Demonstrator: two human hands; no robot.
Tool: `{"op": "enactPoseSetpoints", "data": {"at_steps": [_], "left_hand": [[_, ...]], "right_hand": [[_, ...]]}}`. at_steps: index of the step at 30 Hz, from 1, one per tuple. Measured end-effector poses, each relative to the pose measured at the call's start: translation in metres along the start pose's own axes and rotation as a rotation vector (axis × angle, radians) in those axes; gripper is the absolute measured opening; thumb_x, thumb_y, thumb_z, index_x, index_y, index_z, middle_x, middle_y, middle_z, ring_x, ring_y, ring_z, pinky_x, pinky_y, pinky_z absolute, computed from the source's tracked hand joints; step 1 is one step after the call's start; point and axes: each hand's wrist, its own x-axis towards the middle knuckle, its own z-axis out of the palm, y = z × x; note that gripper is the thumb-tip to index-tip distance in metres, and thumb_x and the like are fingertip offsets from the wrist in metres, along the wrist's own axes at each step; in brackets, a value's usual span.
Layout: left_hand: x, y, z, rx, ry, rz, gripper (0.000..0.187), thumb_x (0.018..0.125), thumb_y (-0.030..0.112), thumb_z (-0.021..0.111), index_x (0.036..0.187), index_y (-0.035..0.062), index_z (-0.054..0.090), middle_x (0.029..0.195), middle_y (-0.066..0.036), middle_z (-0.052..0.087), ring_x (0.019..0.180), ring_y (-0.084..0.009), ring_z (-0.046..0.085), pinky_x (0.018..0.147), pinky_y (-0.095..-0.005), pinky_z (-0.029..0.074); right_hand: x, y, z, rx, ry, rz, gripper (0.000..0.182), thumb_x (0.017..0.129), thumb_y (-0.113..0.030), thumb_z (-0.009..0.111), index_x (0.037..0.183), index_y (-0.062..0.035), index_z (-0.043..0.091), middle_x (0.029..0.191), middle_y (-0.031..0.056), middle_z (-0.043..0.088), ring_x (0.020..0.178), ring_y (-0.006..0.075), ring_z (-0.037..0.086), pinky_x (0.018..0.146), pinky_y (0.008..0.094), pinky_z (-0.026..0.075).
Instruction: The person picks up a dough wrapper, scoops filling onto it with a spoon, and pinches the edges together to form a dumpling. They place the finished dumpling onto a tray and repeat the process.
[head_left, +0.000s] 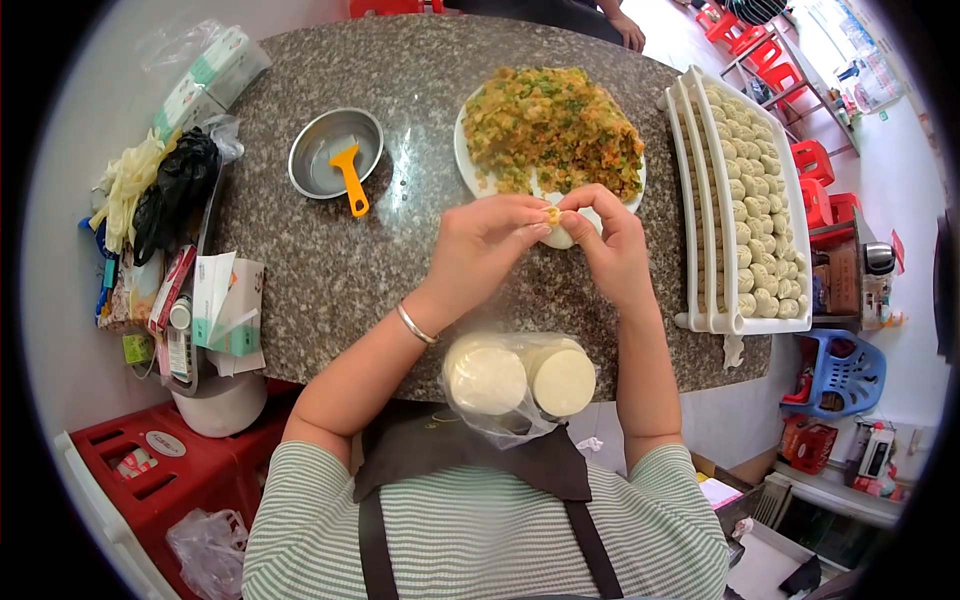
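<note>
My left hand [492,235] and my right hand [606,238] meet over the near edge of a white plate [462,152]. Between their pinched fingers is a small dumpling [557,239], its pale wrapper folded around a bit of yellowish filling at the top. A large mound of chopped filling [553,125], orange, yellow and green, covers most of the plate. Close to my body, between my forearms, two stacks of round dumpling wrappers [487,380] lie in a clear plastic bag [510,425].
Stacked white trays [745,325] at the right hold rows of finished dumplings [765,220]. On the left of the granite table [420,130] sits a metal bowl [310,155] with an orange-handled scraper [350,182]. Tissue packs [232,290] and bags line the left edge. Another person's hand [628,33] shows beyond.
</note>
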Motion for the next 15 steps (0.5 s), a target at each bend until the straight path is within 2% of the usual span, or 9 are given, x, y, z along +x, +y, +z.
{"op": "enactPoseSetpoints", "data": {"at_steps": [5, 7, 10, 12, 13, 15], "left_hand": [[-0.002, 0.006, 0.005, -0.094, 0.069, -0.124, 0.014, 0.084, 0.006, 0.071, 0.096, -0.0017, 0.07, 0.099, -0.01, 0.071, 0.094, -0.0155, 0.067, 0.083, -0.0295, 0.054], [-0.002, 0.007, 0.006, -0.14, 0.115, -0.156, 0.015, 0.084, 0.006, 0.072, 0.096, -0.0021, 0.069, 0.098, -0.009, 0.071, 0.093, -0.0153, 0.067, 0.083, -0.0296, 0.054], [-0.003, 0.002, 0.006, -0.129, 0.139, -0.153, 0.017, 0.082, 0.007, 0.074, 0.095, -0.0028, 0.068, 0.099, -0.011, 0.071, 0.093, -0.0161, 0.067, 0.08, -0.0289, 0.055], [-0.003, -0.005, 0.007, -0.025, 0.179, 0.004, 0.017, 0.081, 0.007, 0.074, 0.095, -0.0009, 0.069, 0.1, -0.012, 0.07, 0.091, -0.0172, 0.068, 0.077, -0.0286, 0.056], [-0.004, -0.006, 0.007, -0.025, 0.177, 0.002, 0.017, 0.081, 0.007, 0.074, 0.095, -0.0009, 0.069, 0.1, -0.012, 0.07, 0.091, -0.0172, 0.068, 0.077, -0.0286, 0.056], [-0.004, -0.004, 0.004, 0.164, 0.118, 0.143, 0.018, 0.08, 0.007, 0.075, 0.097, 0.0014, 0.069, 0.1, -0.012, 0.069, 0.089, -0.0188, 0.068, 0.073, -0.0287, 0.056]], "right_hand": [[-0.003, 0.004, 0.009, 0.001, 0.069, -0.086, 0.01, 0.09, -0.008, 0.064, 0.089, 0.0015, 0.062, 0.089, 0.0044, 0.06, 0.084, 0.0123, 0.055, 0.077, 0.0252, 0.043], [-0.003, -0.001, 0.011, -0.02, 0.121, -0.071, 0.009, 0.084, -0.006, 0.066, 0.089, 0.0013, 0.063, 0.087, 0.0116, 0.064, 0.084, 0.0214, 0.061, 0.078, 0.0318, 0.046], [-0.004, -0.001, 0.011, -0.019, 0.12, -0.118, 0.008, 0.085, -0.005, 0.065, 0.088, 0.0013, 0.064, 0.087, 0.0112, 0.064, 0.084, 0.0217, 0.061, 0.077, 0.0316, 0.047], [-0.005, 0.0, 0.016, 0.015, 0.161, -0.1, 0.007, 0.085, -0.005, 0.065, 0.088, 0.0013, 0.063, 0.087, 0.0112, 0.064, 0.084, 0.0217, 0.061, 0.077, 0.0314, 0.047], [-0.006, 0.0, 0.017, 0.048, 0.2, -0.083, 0.007, 0.086, -0.005, 0.065, 0.088, 0.0014, 0.063, 0.087, 0.0111, 0.064, 0.084, 0.0218, 0.061, 0.077, 0.0311, 0.047], [-0.006, 0.003, 0.017, 0.052, 0.19, -0.075, 0.007, 0.086, -0.006, 0.065, 0.088, 0.0013, 0.063, 0.087, 0.0111, 0.064, 0.084, 0.0217, 0.061, 0.077, 0.0309, 0.047]]}}
